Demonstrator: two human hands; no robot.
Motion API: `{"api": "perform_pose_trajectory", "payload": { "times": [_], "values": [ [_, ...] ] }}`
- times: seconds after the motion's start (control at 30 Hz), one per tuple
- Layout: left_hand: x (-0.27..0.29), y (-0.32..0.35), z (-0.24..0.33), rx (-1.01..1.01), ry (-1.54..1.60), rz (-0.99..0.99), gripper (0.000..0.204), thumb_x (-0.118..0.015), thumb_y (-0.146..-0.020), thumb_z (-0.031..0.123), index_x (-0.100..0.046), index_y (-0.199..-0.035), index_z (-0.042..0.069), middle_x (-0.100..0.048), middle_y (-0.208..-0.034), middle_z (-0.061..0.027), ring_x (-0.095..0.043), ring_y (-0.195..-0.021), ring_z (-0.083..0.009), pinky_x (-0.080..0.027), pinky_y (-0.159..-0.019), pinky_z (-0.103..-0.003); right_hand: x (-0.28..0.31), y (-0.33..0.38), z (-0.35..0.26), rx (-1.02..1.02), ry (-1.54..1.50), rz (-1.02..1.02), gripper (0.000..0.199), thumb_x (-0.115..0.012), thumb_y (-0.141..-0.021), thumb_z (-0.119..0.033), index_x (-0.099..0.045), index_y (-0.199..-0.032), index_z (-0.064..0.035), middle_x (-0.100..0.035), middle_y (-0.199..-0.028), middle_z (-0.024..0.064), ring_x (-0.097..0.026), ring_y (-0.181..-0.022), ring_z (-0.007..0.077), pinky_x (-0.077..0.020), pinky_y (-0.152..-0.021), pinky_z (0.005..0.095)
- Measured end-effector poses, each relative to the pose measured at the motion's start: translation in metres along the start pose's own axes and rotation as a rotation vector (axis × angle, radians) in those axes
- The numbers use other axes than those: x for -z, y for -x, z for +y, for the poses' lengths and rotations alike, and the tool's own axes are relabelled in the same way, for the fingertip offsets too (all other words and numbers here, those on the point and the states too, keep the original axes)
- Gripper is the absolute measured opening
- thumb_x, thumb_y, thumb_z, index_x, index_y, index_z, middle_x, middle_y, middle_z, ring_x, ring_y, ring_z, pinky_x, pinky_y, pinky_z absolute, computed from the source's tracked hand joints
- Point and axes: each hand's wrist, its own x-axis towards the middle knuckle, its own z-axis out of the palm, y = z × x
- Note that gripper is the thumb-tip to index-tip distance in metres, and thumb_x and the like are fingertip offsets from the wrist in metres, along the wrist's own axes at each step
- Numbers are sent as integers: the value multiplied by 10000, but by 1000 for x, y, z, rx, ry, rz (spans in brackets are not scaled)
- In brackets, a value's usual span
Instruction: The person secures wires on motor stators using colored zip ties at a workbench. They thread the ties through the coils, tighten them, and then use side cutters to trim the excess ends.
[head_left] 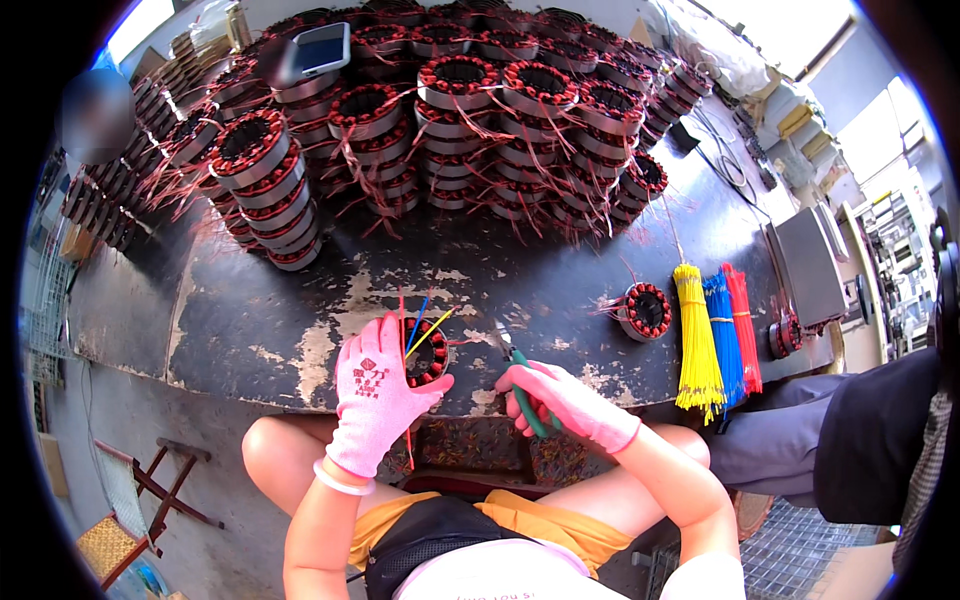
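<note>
A pink glove covers my left hand [372, 385], which is closed around a motor stator [437, 362] at the table's near edge. Red, blue and yellow wires [430, 331] stick up from the stator beside my fingers, and a red wire hangs below the hand. To its right, my right hand [570, 398], also gloved in pink, grips green-handled pliers [520, 385]. Their metal jaws point up and left, apart from the stator. Whether the jaws are parted is too small to tell.
Tall stacks of stators [457, 130] with loose red leads fill the back; a phone [322, 50] rests on one. At right lie a single stator [647, 311] and yellow [695, 340], blue [724, 335] and red [740, 325] wire bundles. Another person's leg [775, 430] is close by.
</note>
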Motion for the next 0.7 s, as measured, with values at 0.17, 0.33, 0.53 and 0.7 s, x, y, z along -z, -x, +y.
{"api": "perform_pose_trajectory", "payload": {
  "times": [0.17, 0.33, 0.53, 0.7],
  "values": [
    [39, 12, -47, 26, 189, -5, 1015, -934, -638, 465, -502, -1396, -53, -590, -1321, -232, -595, -1210, -418, -483, -1043, -461, 9, -2, 5, 238, 410, 55, 646, -630, -1002, -506, -529, -1400, -7, -645, -1129, 109, -616, -1051, 243, -494, -961, 390],
    [118, 25, -149, 96, 64, 110, 1009, -932, -640, 417, -496, -1421, -50, -586, -1343, -238, -581, -1246, -397, -470, -1075, -444, -61, -50, -33, 815, 1146, 495, 733, -734, -835, -438, -534, -1383, 5, -607, -1213, 210, -559, -1125, 407, -447, -993, 503],
    [179, 50, -301, 303, -38, 56, 1062, -915, -628, 389, -442, -1489, -13, -537, -1431, -199, -544, -1327, -358, -439, -1134, -404, -166, -163, -55, 782, 1306, 588, 766, -749, -786, -500, -556, -1389, -69, -579, -1303, 167, -519, -1214, 377, -390, -1068, 518],
    [195, 33, -350, 332, 101, 147, 945, -921, -654, 297, -503, -1445, -7, -610, -1350, -195, -588, -1280, -298, -459, -1099, -385, -153, -172, -46, 1344, 1101, 603, 583, -745, -844, -321, -568, -1328, -49, -555, -1362, 177, -476, -1322, 383, -345, -1144, 542]
  ]
}}
